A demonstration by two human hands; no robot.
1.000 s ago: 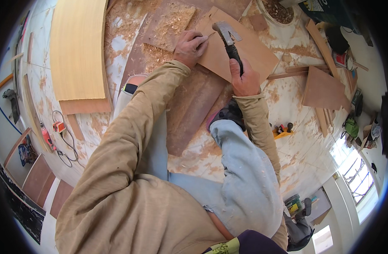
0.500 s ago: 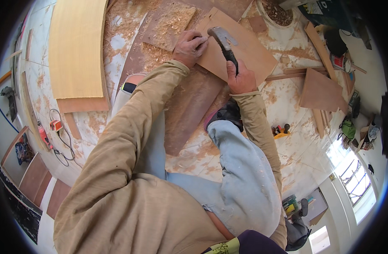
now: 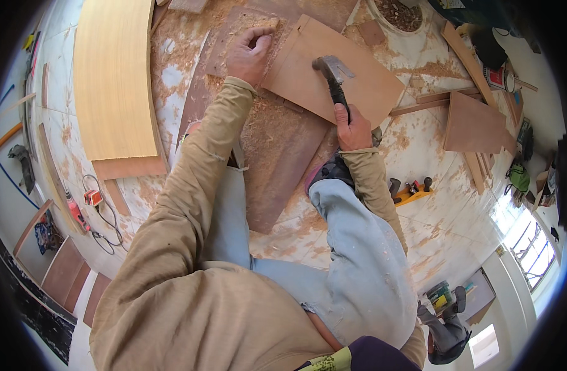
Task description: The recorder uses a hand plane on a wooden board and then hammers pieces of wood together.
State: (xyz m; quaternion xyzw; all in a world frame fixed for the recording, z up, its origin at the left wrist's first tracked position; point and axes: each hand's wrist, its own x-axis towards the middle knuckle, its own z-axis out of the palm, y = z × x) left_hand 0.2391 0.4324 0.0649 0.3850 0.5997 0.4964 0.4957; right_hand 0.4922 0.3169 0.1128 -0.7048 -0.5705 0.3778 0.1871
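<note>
My right hand (image 3: 356, 128) grips the dark handle of a claw hammer (image 3: 334, 69), whose metal head is over a square brown plywood panel (image 3: 364, 86). To the left of that panel is my left hand (image 3: 249, 57), raised with its fingers curled in; whether a small thing is in them is hidden. Beneath the panel lies a longer brown board (image 3: 277, 167) strewn with sawdust. One dusty board piece (image 3: 218, 65) lies beside my left hand.
A pale plywood sheet (image 3: 113, 80) lies at left, near a red corded power tool (image 3: 77, 213). To the right are a yellow hand plane (image 3: 414, 193), brown panels (image 3: 475, 123) and a paint can (image 3: 498, 79). A round container (image 3: 400, 15) of shavings stands at the far side.
My left hand has moved left and away from the panel's corner. The hammer has shifted slightly down and right in view, and more of the hand plane shows.
</note>
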